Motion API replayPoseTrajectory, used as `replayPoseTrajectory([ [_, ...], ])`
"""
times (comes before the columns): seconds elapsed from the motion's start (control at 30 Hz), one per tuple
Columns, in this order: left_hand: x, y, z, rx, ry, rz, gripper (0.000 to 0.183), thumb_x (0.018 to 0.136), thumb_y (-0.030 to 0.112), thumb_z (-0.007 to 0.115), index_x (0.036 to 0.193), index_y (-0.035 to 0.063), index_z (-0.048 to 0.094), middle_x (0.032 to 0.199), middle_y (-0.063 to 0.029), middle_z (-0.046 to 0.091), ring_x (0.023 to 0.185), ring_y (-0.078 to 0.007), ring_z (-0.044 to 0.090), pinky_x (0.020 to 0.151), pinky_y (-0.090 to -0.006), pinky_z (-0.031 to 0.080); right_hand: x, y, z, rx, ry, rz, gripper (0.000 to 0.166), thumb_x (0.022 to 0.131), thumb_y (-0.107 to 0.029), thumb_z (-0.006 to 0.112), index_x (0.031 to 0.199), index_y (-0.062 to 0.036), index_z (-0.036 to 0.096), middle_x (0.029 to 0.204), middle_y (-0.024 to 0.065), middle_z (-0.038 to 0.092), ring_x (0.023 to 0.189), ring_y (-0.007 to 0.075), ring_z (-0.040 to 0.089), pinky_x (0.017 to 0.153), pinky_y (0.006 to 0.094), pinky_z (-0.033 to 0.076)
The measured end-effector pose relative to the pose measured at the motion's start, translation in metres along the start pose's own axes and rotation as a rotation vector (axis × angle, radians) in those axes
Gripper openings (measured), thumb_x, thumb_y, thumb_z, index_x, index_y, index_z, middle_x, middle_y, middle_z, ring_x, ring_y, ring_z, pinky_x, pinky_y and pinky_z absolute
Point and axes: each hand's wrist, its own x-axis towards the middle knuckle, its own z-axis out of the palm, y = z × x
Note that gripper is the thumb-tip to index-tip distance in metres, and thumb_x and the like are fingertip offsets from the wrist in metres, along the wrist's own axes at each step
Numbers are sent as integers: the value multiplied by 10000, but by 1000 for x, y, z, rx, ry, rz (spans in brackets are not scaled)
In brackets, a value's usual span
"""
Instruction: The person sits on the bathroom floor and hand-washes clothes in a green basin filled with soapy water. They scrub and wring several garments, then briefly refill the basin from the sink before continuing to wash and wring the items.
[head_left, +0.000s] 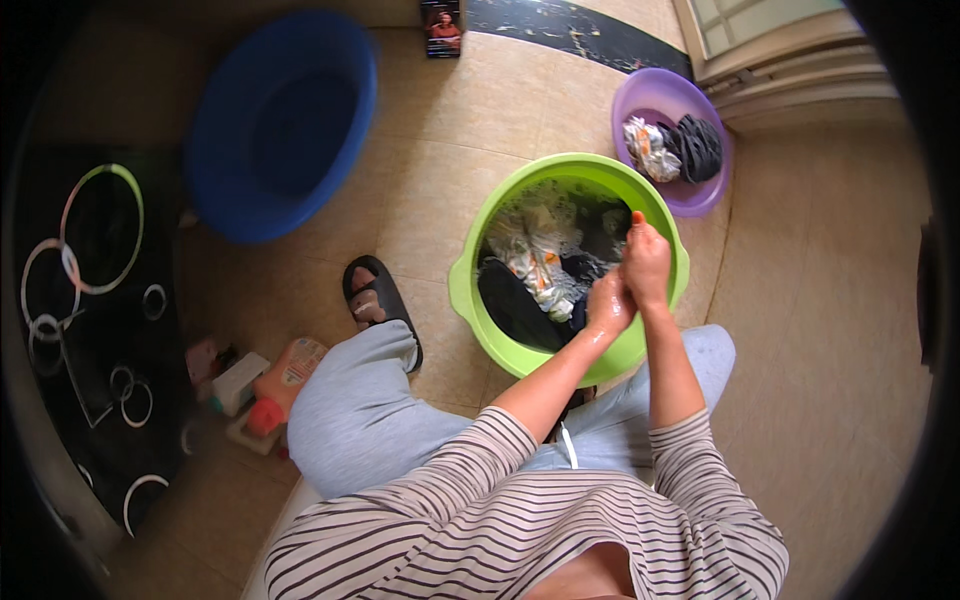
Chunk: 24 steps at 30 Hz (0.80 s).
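Note:
A green plastic basin (471, 330) stands on the floor before me, holding soapy water. In it lie a black cloth (517, 304), a white cloth with orange marks (544, 274) and more dark cloth under the suds. Over the basin's right side, my left hand (611, 300) and my right hand (646, 262) press together, wet. Which arm is which is told only by side; the picture shows the left-hand one lower. Fingers and palms are mostly hidden, and whether anything lies between them cannot be seen.
A purple basin (679, 202) with wrung cloths stands beyond the green one. A large blue basin (281, 135) is at the upper left. A phone (442, 30) leans by the wall. An orange bottle (292, 371) and a black slipper (397, 307) are at the left.

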Motion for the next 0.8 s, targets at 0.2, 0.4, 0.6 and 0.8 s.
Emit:
replayPoseTrajectory([
  [0.2,-6,-9,-6,103,31,-21,314,913,292,632,1055,92,436,807,-212,667,782,-475,652,659,-567,505,-21,-4,14,-156,125,-254,417,1043,-320,515,773,-7,570,581,129,506,509,242,410,503,409,374],
  [0.4,12,43,-24,-25,-46,20,553,792,173,772,1268,114,497,1090,-111,582,823,-300,652,728,-415,530,61,-55,-62,-83,414,-631,436,1029,-384,558,783,-28,612,599,47,548,544,124,525,529,304,422],
  [0.6,59,-4,-82,-640,513,-223,175,1024,203,553,1047,33,590,833,-60,614,602,-106,569,531,-257,503,111,-35,-47,-634,286,-860,480,888,-254,729,1299,-57,581,1305,187,607,1225,342,550,1062,410,419],
  [0.8,64,14,-127,-738,702,-226,211,1037,208,523,1028,11,597,798,-68,626,612,-128,578,537,-268,502,-57,27,93,-764,-494,-555,646,819,-275,711,1430,-204,512,1495,273,396,1340,461,440,1070,487,439],
])
